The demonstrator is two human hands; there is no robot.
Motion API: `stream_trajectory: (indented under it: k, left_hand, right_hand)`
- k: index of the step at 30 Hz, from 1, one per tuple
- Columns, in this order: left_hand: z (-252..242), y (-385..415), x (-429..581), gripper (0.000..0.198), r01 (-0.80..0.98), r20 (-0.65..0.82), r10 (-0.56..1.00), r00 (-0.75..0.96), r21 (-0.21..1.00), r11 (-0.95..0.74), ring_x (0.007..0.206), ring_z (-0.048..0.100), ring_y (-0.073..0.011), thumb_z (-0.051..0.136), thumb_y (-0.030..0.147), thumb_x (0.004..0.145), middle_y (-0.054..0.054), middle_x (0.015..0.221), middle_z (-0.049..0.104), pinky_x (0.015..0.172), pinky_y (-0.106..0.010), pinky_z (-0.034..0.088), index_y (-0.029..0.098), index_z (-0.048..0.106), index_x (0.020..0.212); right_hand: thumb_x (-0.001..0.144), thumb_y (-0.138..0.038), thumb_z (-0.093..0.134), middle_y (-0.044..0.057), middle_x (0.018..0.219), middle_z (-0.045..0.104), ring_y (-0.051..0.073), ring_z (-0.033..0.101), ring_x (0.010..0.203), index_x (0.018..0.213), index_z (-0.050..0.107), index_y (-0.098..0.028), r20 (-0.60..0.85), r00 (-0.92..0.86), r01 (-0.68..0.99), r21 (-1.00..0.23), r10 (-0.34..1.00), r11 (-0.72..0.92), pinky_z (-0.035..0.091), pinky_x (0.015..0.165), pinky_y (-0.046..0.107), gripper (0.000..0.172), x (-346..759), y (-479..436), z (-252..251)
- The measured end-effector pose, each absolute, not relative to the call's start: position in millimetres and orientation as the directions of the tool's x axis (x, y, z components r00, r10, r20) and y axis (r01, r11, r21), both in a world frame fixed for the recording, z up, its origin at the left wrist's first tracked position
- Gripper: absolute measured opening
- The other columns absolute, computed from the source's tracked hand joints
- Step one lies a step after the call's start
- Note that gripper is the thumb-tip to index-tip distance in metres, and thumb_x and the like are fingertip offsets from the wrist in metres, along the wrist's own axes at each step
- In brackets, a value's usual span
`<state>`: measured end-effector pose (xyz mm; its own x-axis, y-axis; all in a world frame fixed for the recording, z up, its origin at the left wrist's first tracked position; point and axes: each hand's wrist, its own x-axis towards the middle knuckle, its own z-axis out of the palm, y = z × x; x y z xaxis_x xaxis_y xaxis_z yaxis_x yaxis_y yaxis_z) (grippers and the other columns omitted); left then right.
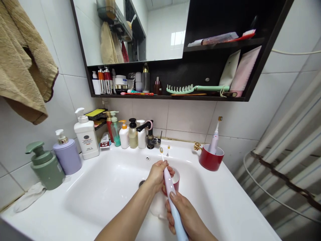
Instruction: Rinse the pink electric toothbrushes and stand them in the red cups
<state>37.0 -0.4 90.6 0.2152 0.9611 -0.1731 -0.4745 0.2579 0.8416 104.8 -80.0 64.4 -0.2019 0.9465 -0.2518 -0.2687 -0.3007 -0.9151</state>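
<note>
Over the sink (105, 190), my right hand (185, 211) wraps round the handle of an electric toothbrush (169, 182), which fades from pink to pale blue. My left hand (156, 172) closes on the toothbrush's upper end, near the neck, with the bristles pointing away from me toward the faucet (150, 134). Partly hidden behind my hands, a red mug with a white inside (177, 177) is in the basin. A pale, translucent item (157, 207) lies beneath my hands, too covered to name. On the back rim stands a small loose brush head (168, 151).
A red cup (211, 161) holding another electric toothbrush (214, 142) stands on the right counter. Several pump bottles line the left and back, including a green one (48, 169) and a purple one (67, 155). A dark cabinet shelf (147, 96) overhangs the back.
</note>
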Motion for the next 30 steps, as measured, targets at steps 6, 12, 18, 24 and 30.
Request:
stream_trajectory:
  k: [6, 12, 18, 24, 30]
  left_hand:
    - [94.0, -5.1, 39.4, 0.012, -0.463, -0.163, 0.967, 0.195, 0.854, 0.237, 0.039, 0.047, -0.0075, 0.043, 0.023, 0.066, 0.004, 0.043, 0.046, 0.048, -0.022, 0.038, 0.014, 0.04, 0.059]
    - [103.6, -3.7, 31.6, 0.016, -0.491, -0.094, 0.979, 0.179, 0.854, 0.172, 0.051, 0.051, -0.0098, 0.04, 0.029, 0.067, -0.002, 0.056, 0.052, 0.055, -0.024, 0.039, 0.014, 0.041, 0.067]
    - [75.0, -2.6, 19.1, 0.012, 0.186, 0.298, 0.948, 0.112, 0.931, -0.315, 0.069, 0.048, -0.0124, 0.042, 0.016, 0.061, -0.003, 0.073, 0.052, 0.066, -0.027, 0.037, 0.016, 0.046, 0.072]
    - [48.0, -10.5, 13.1, 0.022, 0.639, 0.372, 0.789, 0.488, 0.464, -0.614, 0.08, 0.042, -0.0159, 0.046, 0.011, 0.055, -0.003, 0.082, 0.05, 0.073, -0.028, 0.033, 0.017, 0.05, 0.076]
    - [52.4, -7.8, 22.0, 0.02, 0.741, 0.186, 0.801, 0.57, 0.305, -0.598, 0.08, 0.044, -0.0164, 0.039, 0.014, 0.062, -0.005, 0.081, 0.052, 0.069, -0.026, 0.034, 0.014, 0.054, 0.074]
  right_hand:
    - [0.065, -0.048, 0.036, -0.007, 0.05, 0.039, 0.004, 0.033, 0.03, 0.066, 0.032, -0.02, -0.23, -0.164, -0.213, -0.941, 0.959, -0.262, 0.028, 0.027, 0.018, 0.028, 101.6, -82.9, 63.0]
    - [0.07, -0.042, 0.033, -0.003, 0.054, 0.046, 0.008, 0.043, 0.041, 0.072, 0.039, -0.019, -0.006, -0.096, -0.095, -0.995, 0.995, -0.015, 0.037, 0.042, 0.022, 0.025, 104.7, -68.7, 83.5]
    - [0.068, -0.04, 0.034, 0.003, 0.072, 0.052, 0.013, 0.048, 0.062, 0.079, 0.043, -0.017, 0.248, 0.093, 0.207, -0.952, 0.964, 0.225, 0.039, 0.057, 0.025, 0.028, 124.5, -7.6, 94.0]
    - [0.064, -0.039, 0.039, 0.006, 0.072, 0.053, 0.019, 0.047, 0.072, 0.068, 0.051, -0.014, 0.318, 0.116, 0.442, -0.865, 0.941, 0.237, 0.036, 0.066, 0.03, 0.027, 135.2, 11.3, 65.5]
    - [0.065, -0.031, 0.041, 0.007, 0.079, 0.054, 0.019, 0.048, 0.079, 0.072, 0.054, -0.014, 0.343, 0.049, 0.589, -0.769, 0.938, 0.25, 0.035, 0.072, 0.027, 0.023, 138.4, 10.7, 53.4]
